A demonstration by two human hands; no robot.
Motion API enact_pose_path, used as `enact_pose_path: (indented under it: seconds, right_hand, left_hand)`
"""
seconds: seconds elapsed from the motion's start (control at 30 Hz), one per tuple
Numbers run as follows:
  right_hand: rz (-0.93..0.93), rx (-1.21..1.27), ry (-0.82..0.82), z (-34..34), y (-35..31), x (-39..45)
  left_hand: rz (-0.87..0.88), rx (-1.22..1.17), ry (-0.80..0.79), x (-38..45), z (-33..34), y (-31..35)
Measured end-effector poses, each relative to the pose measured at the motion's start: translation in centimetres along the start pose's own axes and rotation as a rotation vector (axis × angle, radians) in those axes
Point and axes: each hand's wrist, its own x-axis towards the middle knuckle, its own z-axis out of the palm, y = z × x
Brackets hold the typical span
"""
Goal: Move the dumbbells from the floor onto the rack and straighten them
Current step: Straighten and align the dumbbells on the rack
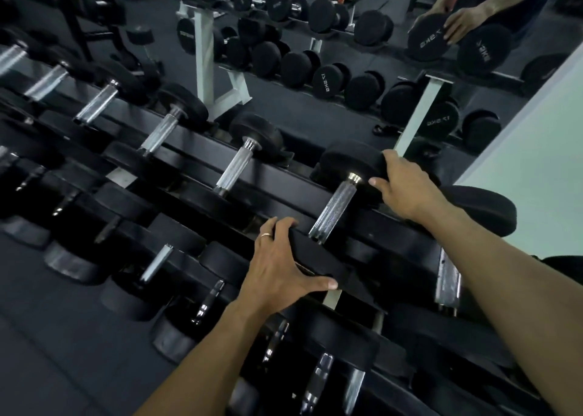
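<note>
A black dumbbell with a knurled chrome handle (336, 209) lies across the top tier of the black rack (202, 146). My left hand (277, 272), with a ring on one finger, grips its near head (315, 258). My right hand (402, 187) holds the edge of its far head (350, 160). Several more dumbbells lie in a row to the left on the same tier, their handles roughly parallel. Lower tiers carry further dumbbells, partly hidden by my forearms.
A mirror behind the rack reflects the rack, its white uprights (202, 52) and a person's hands on a dumbbell (426, 40). Another dumbbell head (482, 207) sits right of my right wrist. A pale wall (536, 138) stands at the right. Dark floor (47, 336) lies lower left.
</note>
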Motion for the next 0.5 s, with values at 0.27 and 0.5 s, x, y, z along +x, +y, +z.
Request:
enact_pose_path:
  seconds: [0.27, 0.5]
  right_hand:
    - [-0.105, -0.126, 0.004, -0.5, -1.2, 0.9]
    - [-0.096, -0.151, 0.013, -0.6, -1.6, 1.2]
  left_hand:
    - [-0.031, -0.083, 0.013, 0.0, 0.1, 0.0]
    - [-0.081, -0.136, 0.005, -0.2, 0.3, 0.1]
